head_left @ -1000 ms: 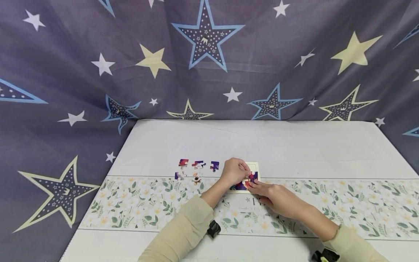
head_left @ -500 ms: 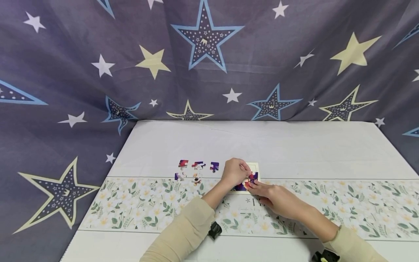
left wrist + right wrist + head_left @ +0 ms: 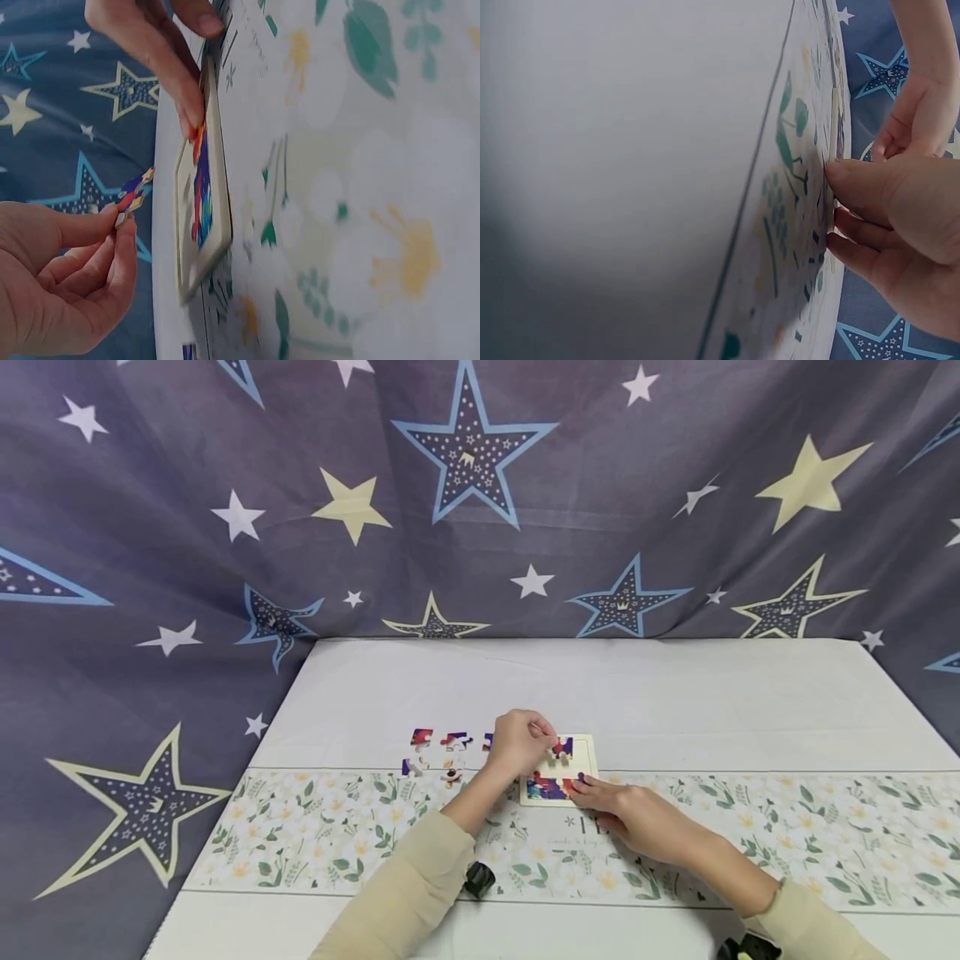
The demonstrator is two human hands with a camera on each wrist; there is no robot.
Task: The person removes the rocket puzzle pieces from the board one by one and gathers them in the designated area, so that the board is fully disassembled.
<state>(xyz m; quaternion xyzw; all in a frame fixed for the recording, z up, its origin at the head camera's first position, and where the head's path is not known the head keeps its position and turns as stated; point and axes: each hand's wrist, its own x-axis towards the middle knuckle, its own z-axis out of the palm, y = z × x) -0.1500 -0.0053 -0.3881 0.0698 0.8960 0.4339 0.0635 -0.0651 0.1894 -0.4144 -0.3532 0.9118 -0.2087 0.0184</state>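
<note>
My left hand (image 3: 523,743) pinches a purple and red jigsaw piece (image 3: 562,747) between thumb and fingers. In the left wrist view that jigsaw piece (image 3: 133,193) is tilted, held up off the cream puzzle tray (image 3: 216,165). Along the near side of the tray (image 3: 592,756) lies a row of fitted colourful pieces (image 3: 546,788). My right hand (image 3: 637,818) rests at the tray's near right corner, its extended fingertips touching the pieces there. The right wrist view shows the thumb (image 3: 847,178) of that hand low by the tray's edge.
Several loose jigsaw pieces (image 3: 456,741) lie left of the tray, one partly hidden behind my left hand. A floral band (image 3: 315,827) crosses the white table cover (image 3: 675,693). A star-patterned curtain (image 3: 570,510) hangs behind the table.
My left hand has moved left and up with the jigsaw piece, away from the tray's right side, showing more of the bare tray. The right hand has stayed in place.
</note>
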